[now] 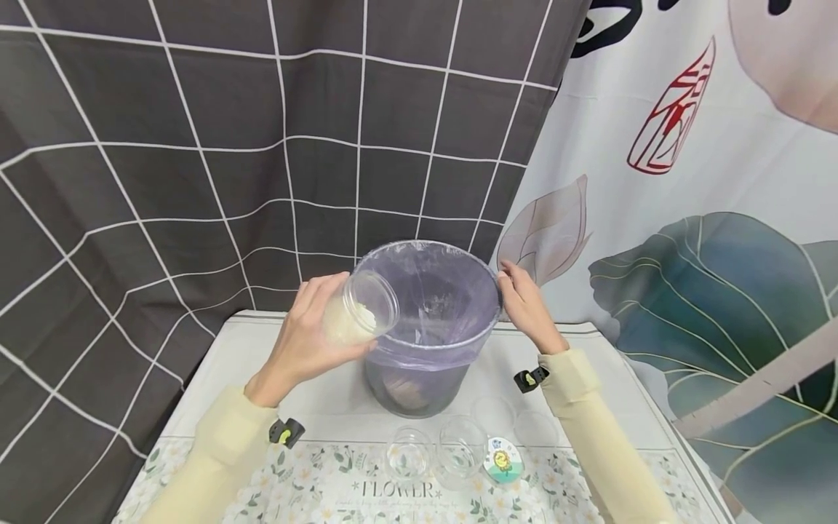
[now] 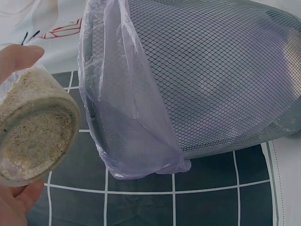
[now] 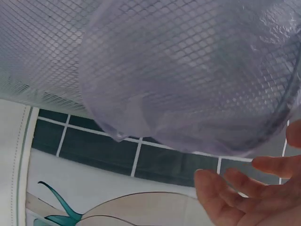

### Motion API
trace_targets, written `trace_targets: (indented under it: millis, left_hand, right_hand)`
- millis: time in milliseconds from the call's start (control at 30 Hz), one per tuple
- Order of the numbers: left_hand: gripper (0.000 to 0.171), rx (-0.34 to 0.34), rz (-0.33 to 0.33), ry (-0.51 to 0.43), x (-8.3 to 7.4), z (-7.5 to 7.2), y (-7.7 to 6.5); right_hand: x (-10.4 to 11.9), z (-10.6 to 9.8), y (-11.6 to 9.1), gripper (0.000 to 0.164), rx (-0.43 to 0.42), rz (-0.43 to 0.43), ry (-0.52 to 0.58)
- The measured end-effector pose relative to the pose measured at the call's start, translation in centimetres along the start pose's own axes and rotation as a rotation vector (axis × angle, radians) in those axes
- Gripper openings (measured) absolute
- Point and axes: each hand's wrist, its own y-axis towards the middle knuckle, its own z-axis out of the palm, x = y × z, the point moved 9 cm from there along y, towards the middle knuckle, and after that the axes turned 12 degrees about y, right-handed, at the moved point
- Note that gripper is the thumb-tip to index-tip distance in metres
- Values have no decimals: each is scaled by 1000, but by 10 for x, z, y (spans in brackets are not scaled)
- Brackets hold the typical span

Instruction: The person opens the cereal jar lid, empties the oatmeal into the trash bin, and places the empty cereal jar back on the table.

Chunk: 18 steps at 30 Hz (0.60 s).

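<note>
A clear jar [image 1: 362,309] of pale grains lies tilted in my left hand [image 1: 308,335], its mouth over the left rim of the bin. The left wrist view shows the jar's base [image 2: 37,141] with the grains packed against it; fingers and thumb grip its sides. The mesh trash bin [image 1: 409,393] stands upright, lined with a purple bag [image 1: 439,306] folded over the rim. My right hand [image 1: 527,306] is at the bin's right rim, thumb beside the edge. In the right wrist view its fingers [image 3: 240,181] are loosely bent outside the bin, apart from the bag.
Several clear round lids or dishes [image 1: 409,455] lie on the table in front of the bin, beside a lid with a sunflower label [image 1: 503,460]. A floral cloth [image 1: 288,480] covers the table's near part. Dark checked fabric [image 1: 314,175] hangs close behind.
</note>
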Motion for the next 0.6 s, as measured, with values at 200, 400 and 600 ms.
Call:
trace_targets:
  millis: [200, 400, 600]
  left_hand:
    - [90, 4, -4, 23, 1, 1, 2]
    - [92, 15, 8, 46, 0, 2, 6]
    - [92, 5, 19, 59, 1, 0, 9]
  right_hand:
    - [4, 19, 8, 52, 100, 11, -44]
    - [2, 27, 14, 52, 98, 37, -92]
    - [0, 34, 15, 51, 133, 69, -131]
